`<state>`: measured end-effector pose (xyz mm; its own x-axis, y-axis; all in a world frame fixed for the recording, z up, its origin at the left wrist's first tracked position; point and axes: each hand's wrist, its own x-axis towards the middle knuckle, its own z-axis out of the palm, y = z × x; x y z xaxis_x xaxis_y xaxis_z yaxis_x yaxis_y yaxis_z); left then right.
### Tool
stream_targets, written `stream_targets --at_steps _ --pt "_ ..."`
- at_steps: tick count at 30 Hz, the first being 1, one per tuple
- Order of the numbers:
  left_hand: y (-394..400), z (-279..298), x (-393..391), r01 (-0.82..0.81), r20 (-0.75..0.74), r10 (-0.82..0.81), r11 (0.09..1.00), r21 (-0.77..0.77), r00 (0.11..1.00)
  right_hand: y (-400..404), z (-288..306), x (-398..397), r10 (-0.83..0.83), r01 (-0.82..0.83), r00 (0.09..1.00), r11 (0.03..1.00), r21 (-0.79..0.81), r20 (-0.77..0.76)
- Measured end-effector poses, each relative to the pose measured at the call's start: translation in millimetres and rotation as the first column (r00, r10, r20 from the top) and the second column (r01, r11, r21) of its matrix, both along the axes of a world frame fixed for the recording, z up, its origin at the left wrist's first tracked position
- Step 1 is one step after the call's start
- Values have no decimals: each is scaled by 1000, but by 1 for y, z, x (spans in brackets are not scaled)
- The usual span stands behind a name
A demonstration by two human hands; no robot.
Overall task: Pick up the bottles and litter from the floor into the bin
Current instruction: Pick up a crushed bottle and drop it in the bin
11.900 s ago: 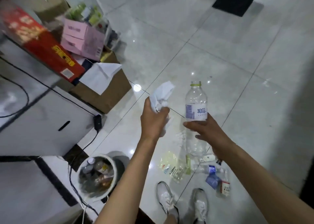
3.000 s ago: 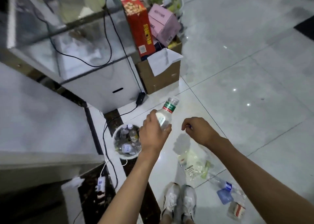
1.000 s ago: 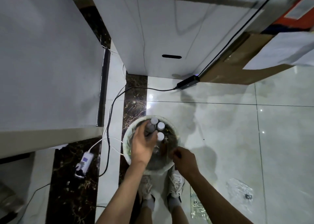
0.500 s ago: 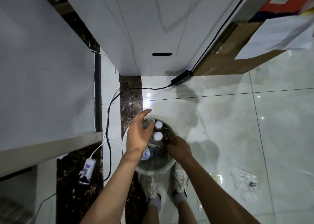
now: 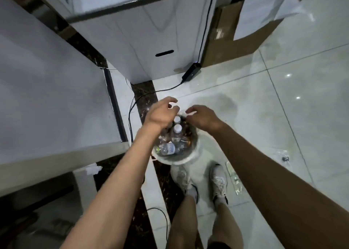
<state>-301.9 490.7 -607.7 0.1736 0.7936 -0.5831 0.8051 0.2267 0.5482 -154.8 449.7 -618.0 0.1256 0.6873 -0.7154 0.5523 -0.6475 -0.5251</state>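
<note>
**Both hands over the bin, nothing held**

I see the left hand above the far left rim of the bin, fingers loosely curled, empty. Right hand sits beside it over the far right rim, fingers also loosely bent, holding nothing. Hands are near each other, not touching.

Bin stands on the floor just ahead of the white shoes. Inside: two upright bottles with white caps and one clear bottle lying on its side nearer me.

Litter on the tiles: a clear wrapper just right of the right shoe, another crumpled clear piece further right. Black cable runs past the bin's far side to a power brick.
</note>
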Motion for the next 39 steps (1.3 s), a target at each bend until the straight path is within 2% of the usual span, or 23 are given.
stream_targets --at_steps 1,4,9,12,16,21,26,31,39 --pt "0 21 8 20 -8 -20 1000 -10 1000 -4 20 7 -12 12 1000 1000 21 7" --pt "4 78 40 77 -4 -77 993 87 997 -13 74 33 -50 48 998 997 63 42" --pt "-25 164 105 274 -27 -273 946 172 962 -62 165 83 -162 151 983 981 123 83" --pt "-61 216 141 408 -95 -397 883 232 913 -112 220 111 -229 199 959 964 177 169" --pt "-132 282 192 558 -159 -539 756 342 827 -210 288 155 -349 258 880 921 293 322" --pt "-238 343 249 663 -184 -657 619 422 731 -350 351 202 -502 404 800 856 322 330" --pt "-356 389 299 723 -143 -753 533 440 642 -481 393 234 -630 540 693 776 327 350" --pt "-448 409 331 792 -149 -834 428 436 532 -577 410 246 -703 653 610 707 271 365" --pt "-497 378 377 887 -192 -905 298 352 380 -642 377 272 -784 784 510 593 185 353"
